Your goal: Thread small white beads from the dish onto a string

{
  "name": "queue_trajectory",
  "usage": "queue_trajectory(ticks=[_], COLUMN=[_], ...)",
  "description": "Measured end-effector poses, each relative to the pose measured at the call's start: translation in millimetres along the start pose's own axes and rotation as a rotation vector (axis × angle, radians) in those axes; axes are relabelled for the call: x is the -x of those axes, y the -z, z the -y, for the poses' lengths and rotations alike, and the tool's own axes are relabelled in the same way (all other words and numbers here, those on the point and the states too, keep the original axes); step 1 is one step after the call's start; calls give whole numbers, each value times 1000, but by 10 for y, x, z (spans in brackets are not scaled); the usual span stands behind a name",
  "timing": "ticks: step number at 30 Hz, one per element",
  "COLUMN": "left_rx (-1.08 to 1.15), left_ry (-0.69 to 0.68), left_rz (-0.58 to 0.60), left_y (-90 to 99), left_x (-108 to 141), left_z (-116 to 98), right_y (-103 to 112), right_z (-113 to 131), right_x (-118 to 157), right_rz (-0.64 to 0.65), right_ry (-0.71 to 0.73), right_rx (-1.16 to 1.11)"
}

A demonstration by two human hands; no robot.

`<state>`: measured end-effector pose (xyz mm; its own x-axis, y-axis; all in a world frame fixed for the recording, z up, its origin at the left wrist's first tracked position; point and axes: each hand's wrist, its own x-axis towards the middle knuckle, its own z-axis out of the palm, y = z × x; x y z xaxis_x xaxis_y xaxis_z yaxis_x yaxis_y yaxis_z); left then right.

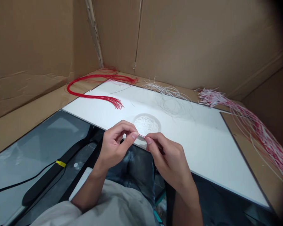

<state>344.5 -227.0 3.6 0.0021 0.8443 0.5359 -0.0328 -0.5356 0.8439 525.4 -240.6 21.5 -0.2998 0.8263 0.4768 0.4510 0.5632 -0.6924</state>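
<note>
My left hand (116, 146) pinches a thin red wire (141, 136) between thumb and fingertips. The wire's short visible stretch reaches across to my right hand (171, 153), whose thumb and forefinger close on it as well. Whether a small white piece is hidden in the left fingertips, I cannot tell. Just behind the fingertips sits a shallow round dish (159, 125) full of small white pieces (146, 124), too small to name exactly. Both hands are held above the front edge of the white board (198, 147).
A bundle of red wires (72, 89) curves over the board's back left. Loose white wires (166, 89) lie at the back. A thick bunch of red and white wires (257, 122) runs down the right side. Cardboard walls (184, 40) enclose the board; a black armrest (49, 175) is at left.
</note>
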Motion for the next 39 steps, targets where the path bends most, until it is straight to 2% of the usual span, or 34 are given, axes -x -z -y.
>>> queue_trajectory(ticks=[5,13,16,18,20,24,26,28,31,34,36,39], left_rx=[-40,-81,-135,-255,-469,-950,-1046,-1054,-1041,-1012,-879,-547], left_ry=[-17,-53,-36,-40,-36,62,77,66,49,23,-25,-137], left_rz=[69,90,124,156,262,644,751,787,801,779,695,447], left_y=[-2,17,69,97,90,-80,-203,-301,-352,-300,-244,-193], left_x=[15,40,-63,-206,-385,-703,-794,-841,-868,-859,-816,-678], left_z=[29,18,44,95,167,309,368,414,450,464,485,546], right_y=[7,-24,3,35,67,110,126,148,184,198,187,140], right_z=[-2,1,-24,-44,-61,-91,-106,-120,-137,-164,-189,-221], right_x=[7,-8,-4,-7,-13,-33,-44,-51,-53,-55,-62,-82], right_rz=[4,-30,-85,-124,-165,-313,-397,-449,-470,-460,-444,-428], right_ry=[-50,-1,-29,-66,-105,-190,-236,-275,-319,-346,-362,-398], right_rx=[-76,-87,-58,-38,-29,-21,-16,-12,-8,-20,-36,-98])
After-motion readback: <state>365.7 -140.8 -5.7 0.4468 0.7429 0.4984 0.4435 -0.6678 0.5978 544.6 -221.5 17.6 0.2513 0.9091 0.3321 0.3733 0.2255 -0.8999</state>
